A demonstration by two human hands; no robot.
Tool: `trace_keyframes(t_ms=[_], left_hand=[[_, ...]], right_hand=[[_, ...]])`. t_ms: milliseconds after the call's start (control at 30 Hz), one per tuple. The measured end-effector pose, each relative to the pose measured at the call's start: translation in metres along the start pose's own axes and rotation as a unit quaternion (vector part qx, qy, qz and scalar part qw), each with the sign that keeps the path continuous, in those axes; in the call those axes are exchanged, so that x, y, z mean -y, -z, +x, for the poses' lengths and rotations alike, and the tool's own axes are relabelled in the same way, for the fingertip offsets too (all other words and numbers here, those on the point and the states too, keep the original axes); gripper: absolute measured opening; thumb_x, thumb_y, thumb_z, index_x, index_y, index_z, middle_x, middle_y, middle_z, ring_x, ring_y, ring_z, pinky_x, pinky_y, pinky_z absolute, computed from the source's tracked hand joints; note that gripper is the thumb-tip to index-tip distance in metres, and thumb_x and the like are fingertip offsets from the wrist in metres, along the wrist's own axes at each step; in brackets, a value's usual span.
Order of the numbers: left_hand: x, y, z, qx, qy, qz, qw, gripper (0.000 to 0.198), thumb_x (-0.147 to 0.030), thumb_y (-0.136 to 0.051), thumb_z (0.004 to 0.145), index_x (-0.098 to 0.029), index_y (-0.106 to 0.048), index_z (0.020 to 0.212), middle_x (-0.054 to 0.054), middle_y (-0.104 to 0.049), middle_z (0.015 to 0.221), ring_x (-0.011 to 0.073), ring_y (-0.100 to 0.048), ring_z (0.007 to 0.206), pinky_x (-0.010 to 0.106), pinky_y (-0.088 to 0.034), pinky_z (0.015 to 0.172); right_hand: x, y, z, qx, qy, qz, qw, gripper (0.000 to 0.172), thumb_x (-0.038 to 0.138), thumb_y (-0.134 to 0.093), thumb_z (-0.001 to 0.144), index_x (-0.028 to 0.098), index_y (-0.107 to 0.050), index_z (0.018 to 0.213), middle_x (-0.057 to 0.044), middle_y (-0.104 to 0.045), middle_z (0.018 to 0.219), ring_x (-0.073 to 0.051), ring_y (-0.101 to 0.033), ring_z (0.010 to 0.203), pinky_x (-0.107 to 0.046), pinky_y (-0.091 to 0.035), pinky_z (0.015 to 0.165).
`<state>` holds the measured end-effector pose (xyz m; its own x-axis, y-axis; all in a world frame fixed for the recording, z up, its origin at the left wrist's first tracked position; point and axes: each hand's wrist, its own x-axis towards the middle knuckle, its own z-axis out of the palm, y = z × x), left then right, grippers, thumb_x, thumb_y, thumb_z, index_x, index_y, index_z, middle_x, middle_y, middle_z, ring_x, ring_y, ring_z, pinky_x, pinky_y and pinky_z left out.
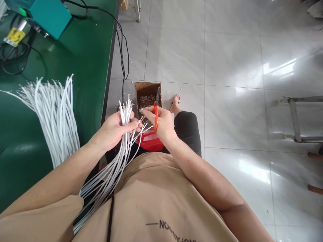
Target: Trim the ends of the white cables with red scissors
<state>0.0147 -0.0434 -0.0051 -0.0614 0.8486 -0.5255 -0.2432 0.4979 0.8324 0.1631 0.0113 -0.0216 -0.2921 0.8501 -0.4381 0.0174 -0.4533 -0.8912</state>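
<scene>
My left hand [117, 129] is closed round a bundle of white cables [123, 148], whose cut ends point up past the thumb. The cables trail down across my lap to the lower left. In my right hand [164, 124] are orange-handled scissors [155, 117], their dark blades pointing up and away. My right thumb and index finger are pinched near a few cable ends that fan out from the bundle; whether they grip one is hard to see. Below both hands stands a cardboard box [137, 88] with many small scraps inside.
To the left, a second bundle of white cables [57, 121] lies on the green table [88, 67]. A teal machine [51, 16] and black cords [123, 43] are at the back. Something red [151, 143] sits by my lap. Scraps dot the tiled floor [181, 50]; a metal frame [295, 121] stands right.
</scene>
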Motion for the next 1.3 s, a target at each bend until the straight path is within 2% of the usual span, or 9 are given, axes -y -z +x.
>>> trace_keyframes(t_ms=[133,267,500,633,733,833,933,1133,1300], left_hand=[[0.001,-0.002,-0.001,-0.030,0.003,0.014,0.999,0.026,-0.028,-0.077,0.071,-0.018,-0.070,0.093,0.006,-0.070,0.099,0.0173,-0.066,0.088,0.029,-0.053,0.079],[0.004,-0.004,0.000,-0.050,-0.009,0.030,0.998,0.033,-0.033,-0.078,0.068,-0.018,-0.073,0.097,0.007,-0.073,0.093,0.0200,-0.067,0.085,0.031,-0.053,0.080],[0.006,-0.002,0.002,-0.064,-0.013,0.034,0.997,0.035,-0.032,-0.081,0.064,-0.018,-0.070,0.095,0.003,-0.072,0.080,0.0183,-0.066,0.072,0.032,-0.052,0.071],[0.001,-0.003,0.000,-0.070,-0.025,0.012,0.997,0.018,-0.028,-0.077,0.071,-0.019,-0.066,0.081,-0.004,-0.064,0.070,0.0099,-0.058,0.064,0.025,-0.047,0.066],[-0.002,-0.005,-0.001,-0.076,-0.039,-0.006,0.996,0.017,-0.027,-0.074,0.076,-0.018,-0.059,0.073,-0.005,-0.059,0.067,0.0077,-0.053,0.064,0.022,-0.045,0.065],[-0.002,-0.005,0.000,-0.084,-0.057,0.007,0.995,0.015,-0.029,-0.072,0.078,-0.020,-0.062,0.086,-0.004,-0.060,0.073,0.0094,-0.054,0.069,0.025,-0.046,0.068],[-0.002,-0.002,0.001,-0.110,-0.072,0.009,0.991,0.023,-0.030,-0.072,0.078,-0.020,-0.065,0.097,-0.004,-0.058,0.075,0.0081,-0.052,0.068,0.024,-0.044,0.065],[-0.001,0.003,0.003,-0.059,-0.065,0.052,0.995,0.027,-0.023,-0.082,0.064,-0.016,-0.061,0.079,-0.002,-0.065,0.079,0.0108,-0.056,0.073,0.026,-0.045,0.071],[0.001,0.003,0.005,-0.071,-0.063,0.048,0.994,0.032,-0.021,-0.083,0.061,-0.017,-0.055,0.076,-0.001,-0.067,0.084,0.0112,-0.059,0.073,0.028,-0.045,0.072]], right_hand=[[-0.001,0.006,0.003,-0.075,0.080,-0.065,0.992,0.019,0.035,-0.062,0.078,0.017,-0.066,0.079,0.001,-0.059,0.070,-0.010,-0.051,0.064,-0.024,-0.042,0.063],[0.005,0.007,-0.003,-0.048,0.133,-0.099,0.985,0.018,0.032,-0.057,0.082,0.019,-0.068,0.088,-0.001,-0.063,0.081,-0.011,-0.055,0.072,-0.024,-0.043,0.067],[0.012,0.001,-0.010,-0.007,0.105,-0.081,0.991,0.019,0.033,-0.062,0.078,0.018,-0.069,0.086,0.001,-0.065,0.078,-0.009,-0.055,0.068,-0.022,-0.044,0.067],[0.010,-0.001,-0.008,-0.005,0.101,-0.073,0.992,0.019,0.035,-0.064,0.076,0.017,-0.068,0.081,0.001,-0.065,0.077,-0.009,-0.055,0.068,-0.022,-0.044,0.066],[0.008,-0.002,-0.008,-0.003,0.085,-0.069,0.994,0.019,0.035,-0.062,0.077,0.017,-0.068,0.078,0.002,-0.064,0.073,-0.009,-0.055,0.065,-0.021,-0.044,0.064],[0.007,-0.003,-0.008,-0.009,0.080,-0.052,0.995,0.019,0.034,-0.062,0.077,0.016,-0.068,0.077,0.001,-0.066,0.076,-0.009,-0.055,0.067,-0.021,-0.044,0.064],[0.004,-0.005,-0.009,-0.018,0.071,-0.043,0.996,0.019,0.034,-0.062,0.077,0.016,-0.067,0.077,0.001,-0.066,0.076,-0.010,-0.055,0.067,-0.021,-0.044,0.064],[-0.005,-0.009,-0.011,0.011,0.051,-0.055,0.997,0.024,0.041,-0.064,0.074,0.016,-0.066,0.075,0.003,-0.059,0.066,-0.009,-0.049,0.061,-0.022,-0.042,0.060],[-0.005,0.001,-0.008,0.050,0.074,-0.094,0.992,0.029,0.043,-0.057,0.081,0.016,-0.067,0.079,0.002,-0.061,0.068,-0.011,-0.052,0.065,-0.023,-0.042,0.064]])
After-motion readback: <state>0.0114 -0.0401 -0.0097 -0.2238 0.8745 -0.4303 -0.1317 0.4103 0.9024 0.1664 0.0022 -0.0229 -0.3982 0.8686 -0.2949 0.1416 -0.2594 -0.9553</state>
